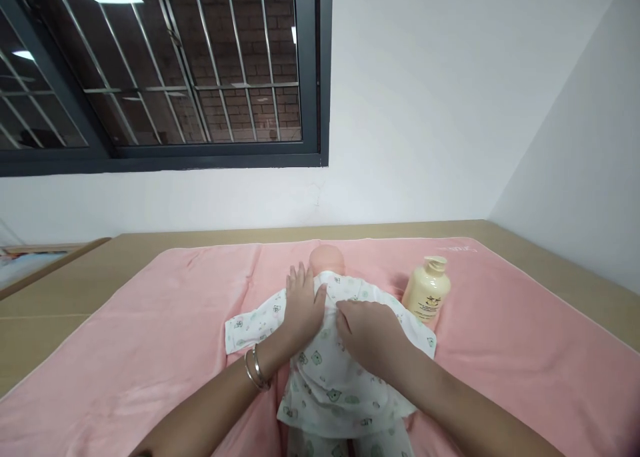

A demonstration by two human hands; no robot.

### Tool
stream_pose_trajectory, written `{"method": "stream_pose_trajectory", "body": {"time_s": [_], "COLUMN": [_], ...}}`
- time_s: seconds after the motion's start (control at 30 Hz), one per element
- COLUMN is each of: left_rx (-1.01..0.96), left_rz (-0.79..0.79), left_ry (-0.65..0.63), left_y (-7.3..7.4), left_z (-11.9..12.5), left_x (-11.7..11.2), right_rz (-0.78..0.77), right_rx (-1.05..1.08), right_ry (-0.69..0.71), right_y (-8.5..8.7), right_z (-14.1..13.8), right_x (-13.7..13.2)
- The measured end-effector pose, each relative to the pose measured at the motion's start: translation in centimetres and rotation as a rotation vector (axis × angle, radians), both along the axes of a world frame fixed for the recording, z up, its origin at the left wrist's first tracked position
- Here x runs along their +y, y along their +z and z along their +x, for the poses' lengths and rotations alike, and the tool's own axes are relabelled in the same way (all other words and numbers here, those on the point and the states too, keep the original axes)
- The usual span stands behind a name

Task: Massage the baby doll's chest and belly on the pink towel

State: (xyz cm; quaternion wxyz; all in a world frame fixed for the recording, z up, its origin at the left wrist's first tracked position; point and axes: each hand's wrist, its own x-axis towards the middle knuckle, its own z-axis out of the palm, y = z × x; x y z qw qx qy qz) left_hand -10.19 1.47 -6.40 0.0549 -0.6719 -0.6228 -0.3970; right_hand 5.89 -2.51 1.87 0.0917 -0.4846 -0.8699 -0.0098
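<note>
A baby doll in a white shirt (pixel 327 390) printed with small green animals lies on a pink towel (pixel 175 324), its smooth head (pixel 327 260) at the far end. My left hand (pixel 304 302) rests flat on the shirt at the shoulder by the left sleeve, fingers stretched out and thumb apart. Close beside it, my right hand (pixel 373 334) is closed on the upper chest, its curled fingers pressed on the shirt fabric near the collar; the fingertips are mostly hidden. White printed trousers (pixel 320 446) show at the bottom edge.
A cream pump bottle (pixel 428 290) stands on the towel to the right of the doll, close to the right sleeve. The towel covers a tan padded surface (pixel 85 277) that meets a white wall (pixel 410 110). A barred window (pixel 200 64) is at upper left.
</note>
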Motion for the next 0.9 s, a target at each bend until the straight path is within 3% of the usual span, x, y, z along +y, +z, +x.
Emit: {"method": "stream_pose_trajectory", "body": {"time_s": [0.13, 0.2, 0.3, 0.47, 0.57, 0.7, 0.9], "left_rx": [0.152, 0.239, 0.249, 0.263, 0.27, 0.264, 0.152], "left_rz": [0.023, 0.066, 0.104, 0.12, 0.033, -0.085, -0.087], "left_ry": [-0.154, -0.199, -0.13, -0.048, -0.047, -0.039, -0.065], "left_y": [-0.4, 0.0, 0.6, 0.4, 0.1, 0.1, 0.7], "left_z": [1.9, 2.6, 2.8, 2.2, 2.1, 2.0, 1.0], "left_x": [-2.5, -4.0, -5.1, -4.3, -3.6, -3.0, -1.5], "right_rz": [-0.003, 0.057, 0.141, 0.037, -0.005, 0.009, 0.055], "right_rx": [0.058, 0.027, -0.033, 0.018, 0.057, 0.071, 0.131], "right_ry": [-0.118, -0.134, -0.186, -0.214, -0.198, -0.225, -0.157], "right_y": [0.9, -0.1, -2.2, -4.0, -4.3, -4.9, -5.2], "right_z": [0.2, 0.0, -0.6, -1.0, -1.1, -1.2, -1.0], "right_x": [0.5, 1.4, 2.1, 2.7, 3.8, 4.8, 6.3]}}
